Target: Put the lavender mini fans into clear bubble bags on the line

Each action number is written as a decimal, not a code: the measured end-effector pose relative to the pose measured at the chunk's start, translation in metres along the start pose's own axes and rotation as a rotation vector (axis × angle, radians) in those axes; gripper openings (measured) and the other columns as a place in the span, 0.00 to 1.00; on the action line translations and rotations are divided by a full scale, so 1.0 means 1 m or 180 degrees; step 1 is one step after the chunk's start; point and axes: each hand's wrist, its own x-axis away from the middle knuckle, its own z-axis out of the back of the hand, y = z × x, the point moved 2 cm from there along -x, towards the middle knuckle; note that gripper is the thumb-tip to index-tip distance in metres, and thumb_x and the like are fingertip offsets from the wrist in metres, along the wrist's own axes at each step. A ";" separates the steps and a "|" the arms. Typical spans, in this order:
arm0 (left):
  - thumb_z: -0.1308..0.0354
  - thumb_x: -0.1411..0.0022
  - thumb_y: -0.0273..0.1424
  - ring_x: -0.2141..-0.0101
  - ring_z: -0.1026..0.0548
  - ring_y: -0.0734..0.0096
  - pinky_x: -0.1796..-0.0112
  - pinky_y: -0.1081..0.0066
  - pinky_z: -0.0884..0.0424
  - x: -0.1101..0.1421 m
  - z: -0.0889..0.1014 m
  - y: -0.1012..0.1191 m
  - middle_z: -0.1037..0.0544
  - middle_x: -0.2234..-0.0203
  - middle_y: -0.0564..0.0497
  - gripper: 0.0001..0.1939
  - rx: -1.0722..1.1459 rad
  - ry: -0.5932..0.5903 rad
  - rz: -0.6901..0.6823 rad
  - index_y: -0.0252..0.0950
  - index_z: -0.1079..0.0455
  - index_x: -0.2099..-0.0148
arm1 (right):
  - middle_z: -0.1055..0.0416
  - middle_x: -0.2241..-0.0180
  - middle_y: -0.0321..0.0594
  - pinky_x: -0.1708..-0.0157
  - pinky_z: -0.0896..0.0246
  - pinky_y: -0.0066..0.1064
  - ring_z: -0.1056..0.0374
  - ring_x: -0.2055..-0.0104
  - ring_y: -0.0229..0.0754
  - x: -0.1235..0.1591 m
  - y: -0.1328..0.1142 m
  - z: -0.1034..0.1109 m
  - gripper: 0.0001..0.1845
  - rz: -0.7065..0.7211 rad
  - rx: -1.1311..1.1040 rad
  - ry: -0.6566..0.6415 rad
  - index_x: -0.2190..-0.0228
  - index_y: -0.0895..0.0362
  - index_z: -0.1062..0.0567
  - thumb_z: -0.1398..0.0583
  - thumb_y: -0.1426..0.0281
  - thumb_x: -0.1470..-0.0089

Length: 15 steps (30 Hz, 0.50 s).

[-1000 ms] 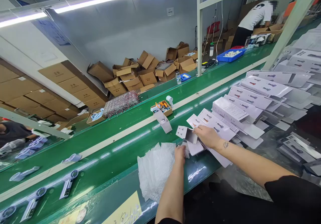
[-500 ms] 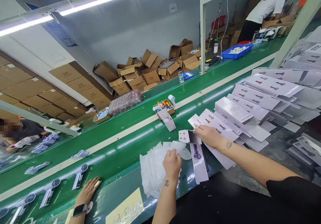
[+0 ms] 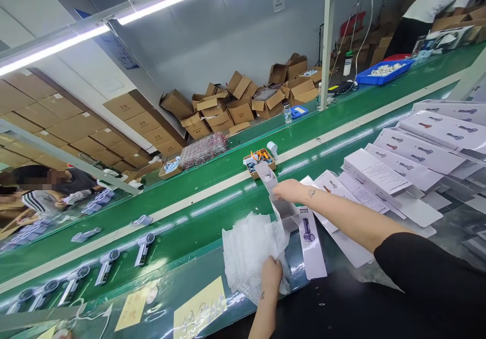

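Observation:
My right hand (image 3: 289,191) is closed on the upper edge of an open white carton (image 3: 285,216), which stands tilted beside the plastic bags. Below and left of it, my left hand (image 3: 272,272) is curled over the near right side of a pile of translucent white plastic bags (image 3: 248,248). Its fingertips are hidden, so I cannot tell whether they grip a bag. A flat printed carton (image 3: 312,250) with a picture of a handheld fan lies just right of the open one.
Several flattened cartons (image 3: 379,177) overlap on the right. Handheld fans (image 3: 145,249) lie along the green belt (image 3: 205,217) at left. Beyond my right hand are a small parts box (image 3: 259,163) and an upright open carton (image 3: 267,176). Handwritten yellow paper (image 3: 199,308) lies near the front edge.
The view has swung left. My right hand has moved the carton farther from me, and my left hand has slid nearer across the bags. Another person's hand with a watch has left the belt edge.

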 end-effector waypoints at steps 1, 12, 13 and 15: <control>0.47 0.40 0.41 0.59 0.26 0.63 0.57 0.61 0.33 -0.002 -0.006 0.000 0.24 0.62 0.45 0.17 0.0029 0.0005 0.0052 0.35 0.31 0.55 | 0.26 0.70 0.43 0.73 0.47 0.28 0.31 0.68 0.42 -0.004 0.001 -0.003 0.03 0.0044 -0.0003 -0.0089 0.72 0.57 0.24 0.39 0.73 0.50; 0.59 0.36 0.33 0.71 0.25 0.60 0.68 0.66 0.35 0.011 0.064 -0.014 0.23 0.72 0.42 0.24 -0.0291 0.1065 0.0008 0.29 0.44 0.40 | 0.26 0.65 0.51 0.67 0.40 0.34 0.29 0.62 0.52 -0.018 0.009 -0.024 0.09 0.0186 0.0286 -0.0394 0.65 0.59 0.25 0.41 0.70 0.48; 0.54 0.37 0.36 0.71 0.25 0.63 0.67 0.66 0.34 0.010 0.085 -0.023 0.23 0.71 0.42 0.24 -0.0302 0.1031 -0.0250 0.28 0.41 0.42 | 0.26 0.65 0.51 0.67 0.39 0.35 0.29 0.62 0.52 -0.016 0.006 -0.025 0.11 0.0173 0.0304 -0.0408 0.62 0.59 0.26 0.41 0.67 0.47; 0.51 0.38 0.43 0.67 0.26 0.67 0.62 0.64 0.32 0.006 0.135 -0.050 0.24 0.65 0.45 0.24 -0.0297 0.1074 -0.0424 0.31 0.37 0.47 | 0.26 0.64 0.50 0.67 0.38 0.35 0.29 0.61 0.52 -0.011 0.001 -0.029 0.20 0.0139 0.0314 -0.0423 0.53 0.57 0.31 0.41 0.64 0.47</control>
